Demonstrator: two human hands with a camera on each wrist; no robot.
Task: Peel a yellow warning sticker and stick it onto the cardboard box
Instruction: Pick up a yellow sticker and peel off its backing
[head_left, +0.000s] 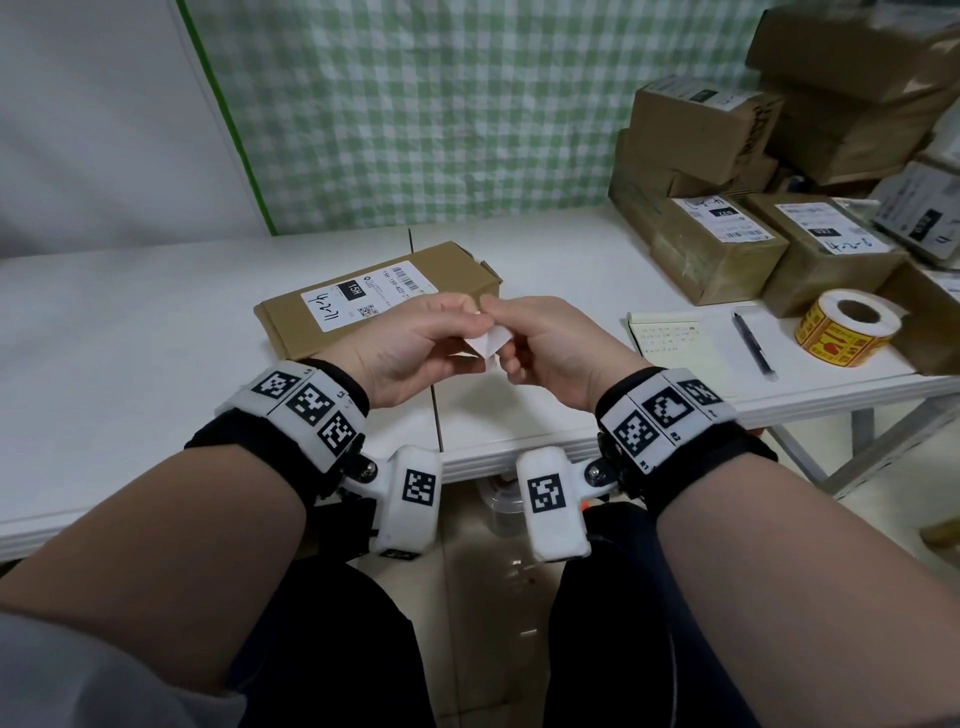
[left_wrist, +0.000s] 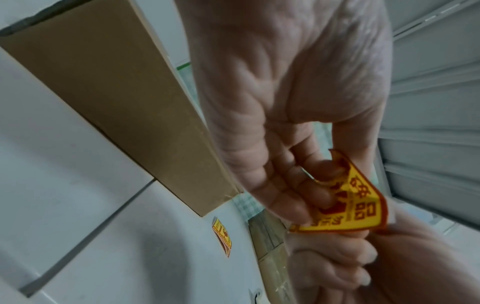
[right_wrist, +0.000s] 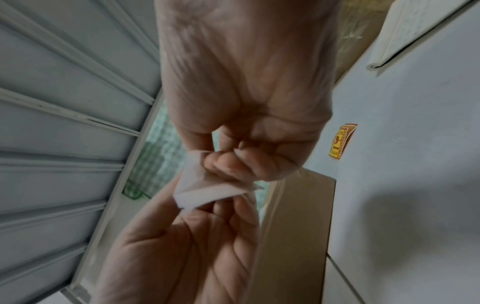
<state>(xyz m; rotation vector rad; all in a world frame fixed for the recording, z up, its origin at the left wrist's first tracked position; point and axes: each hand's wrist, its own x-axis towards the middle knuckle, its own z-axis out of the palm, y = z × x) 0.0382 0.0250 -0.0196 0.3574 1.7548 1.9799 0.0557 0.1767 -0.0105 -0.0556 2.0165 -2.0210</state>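
Note:
Above the table's front edge, my left hand (head_left: 462, 325) and right hand (head_left: 506, 317) both pinch one small yellow warning sticker (left_wrist: 348, 207) with red print. Only its white backing (head_left: 488, 345) faces the head camera. In the left wrist view my left fingertips (left_wrist: 306, 189) press on the yellow printed face. In the right wrist view my right fingertips (right_wrist: 221, 162) pinch the bent white backing (right_wrist: 205, 191). Whether sticker and backing have come apart I cannot tell. The flat cardboard box (head_left: 379, 296), with a white shipping label on top, lies on the table just behind my hands.
A roll of yellow stickers (head_left: 847, 327) stands at the right on the white table (head_left: 130, 338). A notepad (head_left: 680, 348) and a black pen (head_left: 753, 343) lie between the roll and my hands. Several labelled cardboard boxes (head_left: 727, 244) are stacked at the back right.

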